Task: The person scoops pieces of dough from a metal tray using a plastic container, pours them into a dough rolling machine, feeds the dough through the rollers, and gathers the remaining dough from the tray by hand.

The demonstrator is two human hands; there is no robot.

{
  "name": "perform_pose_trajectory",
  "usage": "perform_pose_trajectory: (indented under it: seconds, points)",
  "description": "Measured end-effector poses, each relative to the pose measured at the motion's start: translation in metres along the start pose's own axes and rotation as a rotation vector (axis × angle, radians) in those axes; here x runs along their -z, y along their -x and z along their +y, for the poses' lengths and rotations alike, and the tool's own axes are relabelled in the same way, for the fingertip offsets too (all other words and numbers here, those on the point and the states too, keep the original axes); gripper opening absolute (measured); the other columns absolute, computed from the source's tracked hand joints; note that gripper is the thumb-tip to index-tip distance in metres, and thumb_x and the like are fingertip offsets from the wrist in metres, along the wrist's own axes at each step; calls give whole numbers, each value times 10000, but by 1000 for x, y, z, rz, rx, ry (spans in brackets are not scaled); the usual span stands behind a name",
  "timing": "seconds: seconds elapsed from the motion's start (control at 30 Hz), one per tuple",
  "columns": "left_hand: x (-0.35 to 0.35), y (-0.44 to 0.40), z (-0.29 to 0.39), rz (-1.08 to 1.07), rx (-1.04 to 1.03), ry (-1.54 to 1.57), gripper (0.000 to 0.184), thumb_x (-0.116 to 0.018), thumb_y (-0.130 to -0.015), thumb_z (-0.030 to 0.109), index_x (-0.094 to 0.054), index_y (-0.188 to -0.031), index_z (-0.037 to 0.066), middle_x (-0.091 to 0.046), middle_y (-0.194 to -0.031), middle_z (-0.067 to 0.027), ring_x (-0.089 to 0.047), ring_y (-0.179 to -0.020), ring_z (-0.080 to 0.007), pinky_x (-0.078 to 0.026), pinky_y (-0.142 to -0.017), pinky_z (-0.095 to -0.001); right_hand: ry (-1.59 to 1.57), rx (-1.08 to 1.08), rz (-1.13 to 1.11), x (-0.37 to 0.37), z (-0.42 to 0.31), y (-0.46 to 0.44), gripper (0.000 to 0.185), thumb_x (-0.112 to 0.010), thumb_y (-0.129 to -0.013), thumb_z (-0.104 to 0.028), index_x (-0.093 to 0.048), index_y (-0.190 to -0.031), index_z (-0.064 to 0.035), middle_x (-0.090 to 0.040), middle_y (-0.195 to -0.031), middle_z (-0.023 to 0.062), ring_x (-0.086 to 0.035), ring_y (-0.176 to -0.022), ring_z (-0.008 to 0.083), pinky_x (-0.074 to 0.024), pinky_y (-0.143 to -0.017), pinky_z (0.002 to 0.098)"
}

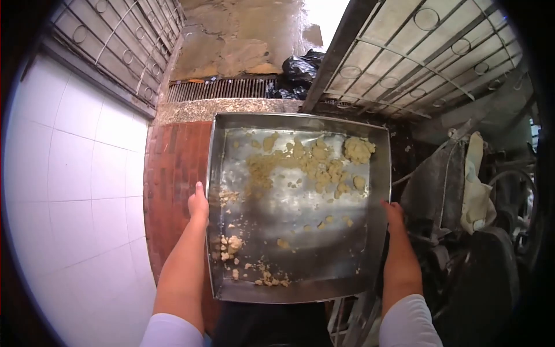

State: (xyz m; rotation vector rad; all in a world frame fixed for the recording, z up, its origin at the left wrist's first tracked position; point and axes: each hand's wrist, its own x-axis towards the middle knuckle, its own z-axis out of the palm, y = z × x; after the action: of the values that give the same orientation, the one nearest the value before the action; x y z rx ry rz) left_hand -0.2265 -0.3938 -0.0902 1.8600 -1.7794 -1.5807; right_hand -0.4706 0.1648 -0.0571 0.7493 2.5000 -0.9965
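Note:
A large square metal tray [300,296] with raised sides is held level in front of my body. My left hand [198,205] grips its left side, thumb up along the rim and the other fingers hidden. On the opposite side my right hand [393,213] holds the right rim, its fingers mostly out of sight. Inside the tray, yellowish dough-like crumbs [321,168] spread over the upper half, with a bigger lump [359,150] near the far right corner. Paler crumbs [232,246] lie near the lower left corner.
White tiled wall [75,168] at left; red brick floor [173,173] beneath. Beyond are a drain grate [214,91], black plastic bags [300,66] and wet ground. Metal lattice gates [399,63] flank the opening. At right, a dark seat [491,266] and a beige cloth [474,185].

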Motion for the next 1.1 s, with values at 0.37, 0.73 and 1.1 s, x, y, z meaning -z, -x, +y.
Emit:
perform_pose_trajectory:
  seconds: [0.37,0.73,1.1]
  points:
    - [38,46,-11,-119,-63,314,394,-457,-923,310,-652,-904,-32,-632,-844,-79,-578,-789,-171,-441,-735,-330,-427,-27,-220,22,10,51,352,-635,-772,-94,-613,-1118,-34,-646,-1001,72,-598,-918,187,-464,-808,338]
    - [158,222,41,-51,-133,697,449,-370,-952,307,-591,-1164,-22,-651,-1072,-132,-632,-964,-248,-498,-869,-337,-572,254,-304,79,-23,128,315,-650,-716,7,-652,-1030,-8,-672,-952,55,-625,-865,182,-470,-820,319]
    - [130,193,31,7,-293,590,421,-362,-1016,309,-637,-1069,-6,-659,-980,-69,-616,-896,-146,-471,-814,-278,-560,198,-246,66,-35,108,269,-616,-724,-50,-659,-979,22,-669,-918,61,-623,-805,179,-469,-749,304]
